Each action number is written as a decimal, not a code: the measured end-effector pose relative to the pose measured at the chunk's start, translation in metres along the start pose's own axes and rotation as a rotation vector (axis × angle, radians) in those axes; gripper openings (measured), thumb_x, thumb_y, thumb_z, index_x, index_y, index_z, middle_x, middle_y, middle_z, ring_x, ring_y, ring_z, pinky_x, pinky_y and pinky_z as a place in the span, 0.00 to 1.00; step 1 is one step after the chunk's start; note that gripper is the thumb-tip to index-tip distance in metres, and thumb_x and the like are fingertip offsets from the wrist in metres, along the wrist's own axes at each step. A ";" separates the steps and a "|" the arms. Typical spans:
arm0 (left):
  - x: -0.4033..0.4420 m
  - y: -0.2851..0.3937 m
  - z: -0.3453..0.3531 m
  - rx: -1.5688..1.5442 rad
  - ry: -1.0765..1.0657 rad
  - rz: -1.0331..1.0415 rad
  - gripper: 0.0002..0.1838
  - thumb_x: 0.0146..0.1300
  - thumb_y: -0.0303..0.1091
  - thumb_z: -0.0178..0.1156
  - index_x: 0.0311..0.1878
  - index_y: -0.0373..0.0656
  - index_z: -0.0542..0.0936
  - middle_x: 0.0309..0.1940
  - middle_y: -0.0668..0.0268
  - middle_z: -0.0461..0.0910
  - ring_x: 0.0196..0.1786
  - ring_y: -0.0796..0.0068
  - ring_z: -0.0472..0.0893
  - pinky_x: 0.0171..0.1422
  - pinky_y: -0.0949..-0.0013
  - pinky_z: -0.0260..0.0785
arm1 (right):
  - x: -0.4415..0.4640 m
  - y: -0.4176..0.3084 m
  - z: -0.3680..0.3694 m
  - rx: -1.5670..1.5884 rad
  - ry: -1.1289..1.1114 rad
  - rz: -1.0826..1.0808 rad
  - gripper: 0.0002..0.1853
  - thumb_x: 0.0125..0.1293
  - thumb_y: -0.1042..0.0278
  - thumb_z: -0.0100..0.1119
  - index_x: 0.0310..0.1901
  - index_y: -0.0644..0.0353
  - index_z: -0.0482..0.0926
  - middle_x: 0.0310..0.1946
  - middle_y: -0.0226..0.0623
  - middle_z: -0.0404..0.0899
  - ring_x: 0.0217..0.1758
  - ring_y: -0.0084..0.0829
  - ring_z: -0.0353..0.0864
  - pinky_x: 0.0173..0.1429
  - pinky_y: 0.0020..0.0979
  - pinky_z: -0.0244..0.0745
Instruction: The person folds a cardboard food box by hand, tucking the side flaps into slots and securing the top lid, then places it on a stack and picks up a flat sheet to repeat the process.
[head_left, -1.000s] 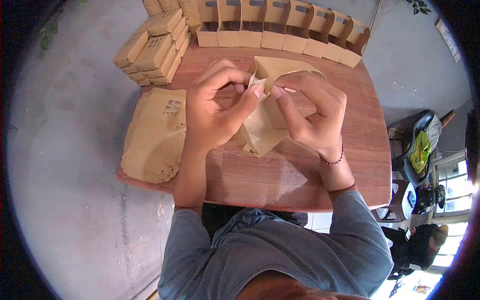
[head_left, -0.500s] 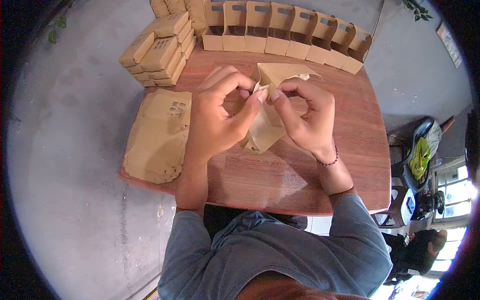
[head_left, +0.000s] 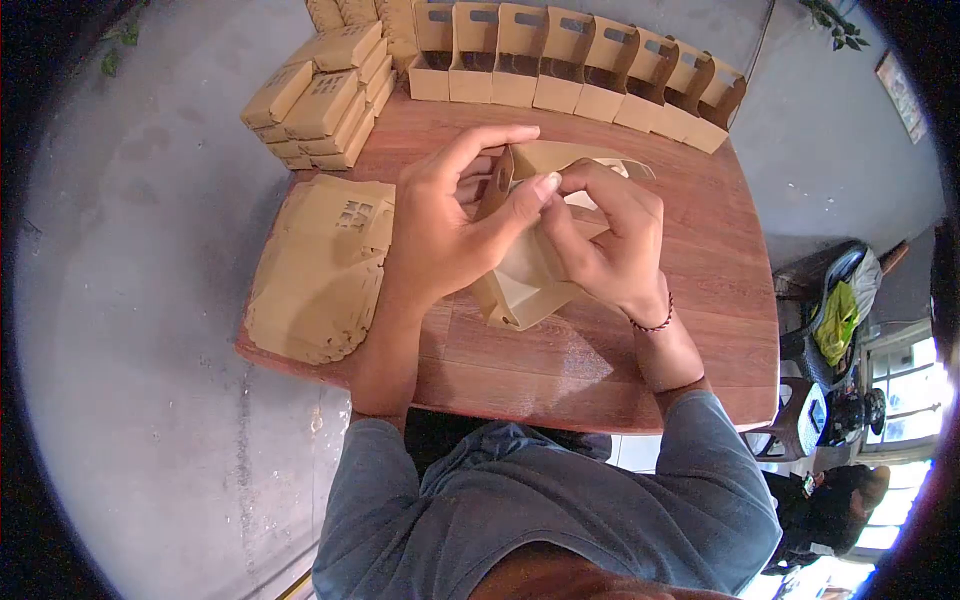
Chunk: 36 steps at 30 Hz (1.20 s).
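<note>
Head view: a part-folded kraft carton (head_left: 525, 272) sits on the near half of the wood-grain table (head_left: 705, 255), between the two hands, its pale inside facing up. The left hand (head_left: 455, 215) cups its left wall, index finger stretched out past the top edge and thumb laid across toward the other hand; whether that thumb presses on the board I cannot tell. The right hand (head_left: 615, 235), with a braided bracelet (head_left: 655, 318) at the wrist, appears to pinch a flap edge between thumb and forefinger, right by the left thumb's tip.

I judge the step in hand to be working a corner of the carton into shape. The next move would call for a steady left-hand brace and a small, precise tuck from the right fingertips, since thin board could crease if forced.

Left of the carton lies a stack of flat die-cut blanks (head_left: 310, 275), with closed boxes (head_left: 320, 105) piled behind and a curved row of handled carriers (head_left: 560, 92) along the far edge.

The fingers hide the corner joint, so any tab or slot there is unseen. The left forearm overlaps the blanks, and the upper frame edge cuts off the rearmost boxes.
</note>
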<state>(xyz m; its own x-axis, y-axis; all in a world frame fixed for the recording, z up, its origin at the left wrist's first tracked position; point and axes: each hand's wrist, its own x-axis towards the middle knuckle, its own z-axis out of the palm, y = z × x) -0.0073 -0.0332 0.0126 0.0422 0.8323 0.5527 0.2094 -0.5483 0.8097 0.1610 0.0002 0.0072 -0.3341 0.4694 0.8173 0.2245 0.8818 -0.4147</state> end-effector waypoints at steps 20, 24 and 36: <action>0.000 -0.007 -0.005 0.276 0.120 0.379 0.13 0.54 0.21 0.68 0.45 0.35 0.84 0.43 0.57 0.86 0.51 0.68 0.84 0.51 0.70 0.80 | -0.001 0.004 0.003 -0.020 0.016 -0.024 0.03 0.55 0.76 0.65 0.31 0.64 0.81 0.27 0.41 0.83 0.29 0.41 0.84 0.35 0.34 0.77; 0.001 -0.008 -0.003 0.271 0.123 0.387 0.13 0.55 0.19 0.67 0.45 0.35 0.84 0.46 0.58 0.85 0.51 0.70 0.84 0.51 0.71 0.80 | -0.003 0.004 0.009 -0.019 0.059 0.053 0.03 0.56 0.76 0.65 0.32 0.65 0.81 0.27 0.42 0.83 0.29 0.37 0.85 0.36 0.32 0.79; 0.001 -0.002 0.001 0.172 0.126 0.202 0.15 0.57 0.19 0.66 0.49 0.37 0.82 0.51 0.61 0.82 0.53 0.74 0.81 0.52 0.70 0.81 | -0.010 0.017 0.030 0.682 0.016 0.526 0.07 0.69 0.74 0.54 0.39 0.69 0.78 0.28 0.33 0.81 0.31 0.23 0.80 0.36 0.27 0.76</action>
<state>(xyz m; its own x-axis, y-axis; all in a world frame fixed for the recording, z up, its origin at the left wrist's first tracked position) -0.0064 -0.0312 0.0117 -0.0190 0.6851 0.7282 0.3722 -0.6711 0.6412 0.1405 0.0117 -0.0202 -0.3266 0.8286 0.4548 -0.2540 0.3865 -0.8866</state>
